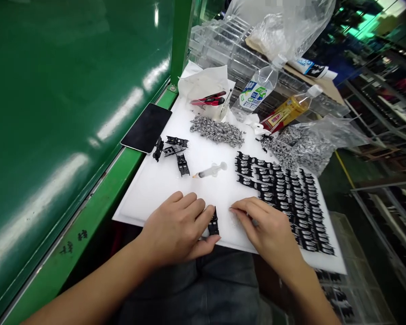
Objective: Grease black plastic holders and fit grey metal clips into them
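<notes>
Head view: we find the left hand [176,228] loosely curved, its thumb touching one black plastic part [213,222] on the white board [149,203]. The right hand [267,230] has its fingertips pressed together, just beside dozens of black parts in rows [284,198]. Four more black parts [173,150] lie beyond the left hand.

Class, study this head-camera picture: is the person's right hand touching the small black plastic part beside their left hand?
Apart. The head view shows a strip of white board between the right hand and the small black plastic part.
</notes>
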`<state>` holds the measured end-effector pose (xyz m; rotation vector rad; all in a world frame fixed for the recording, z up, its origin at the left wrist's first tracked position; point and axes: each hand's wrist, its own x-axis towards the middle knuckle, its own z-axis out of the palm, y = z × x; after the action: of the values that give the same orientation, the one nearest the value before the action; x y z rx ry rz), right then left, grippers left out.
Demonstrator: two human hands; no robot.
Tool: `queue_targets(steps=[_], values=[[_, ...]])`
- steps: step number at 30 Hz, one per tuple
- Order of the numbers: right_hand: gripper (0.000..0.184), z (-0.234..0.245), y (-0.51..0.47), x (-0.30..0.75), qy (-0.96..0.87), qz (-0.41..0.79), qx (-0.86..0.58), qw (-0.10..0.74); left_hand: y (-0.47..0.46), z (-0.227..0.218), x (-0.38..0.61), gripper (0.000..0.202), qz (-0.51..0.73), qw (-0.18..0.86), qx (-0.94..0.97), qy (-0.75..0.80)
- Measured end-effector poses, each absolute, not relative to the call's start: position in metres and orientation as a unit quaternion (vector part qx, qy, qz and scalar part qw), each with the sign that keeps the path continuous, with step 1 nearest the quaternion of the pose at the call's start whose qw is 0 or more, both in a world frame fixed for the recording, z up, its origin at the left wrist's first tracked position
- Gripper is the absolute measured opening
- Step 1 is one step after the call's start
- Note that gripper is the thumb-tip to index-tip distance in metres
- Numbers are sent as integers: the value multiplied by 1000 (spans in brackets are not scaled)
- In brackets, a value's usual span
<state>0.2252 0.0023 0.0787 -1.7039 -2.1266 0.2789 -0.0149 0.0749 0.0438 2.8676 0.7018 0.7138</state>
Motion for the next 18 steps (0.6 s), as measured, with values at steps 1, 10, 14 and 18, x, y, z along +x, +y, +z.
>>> queue_targets(steps=[1, 10, 14, 18], values=[[13, 79, 4, 226, -762, 110, -605, 203, 75, 44, -15, 43, 235, 52, 943, 230], [10, 82, 7, 226, -740, 121, -615, 244, 75, 44, -12, 43, 237, 46, 943, 229], [10, 90, 1, 218, -719, 173, -606, 294, 76, 45, -12, 43, 240, 47, 943, 225], [9, 90, -3, 207, -683, 227, -616, 321, 77, 44, -12, 44, 243, 48, 943, 221]])
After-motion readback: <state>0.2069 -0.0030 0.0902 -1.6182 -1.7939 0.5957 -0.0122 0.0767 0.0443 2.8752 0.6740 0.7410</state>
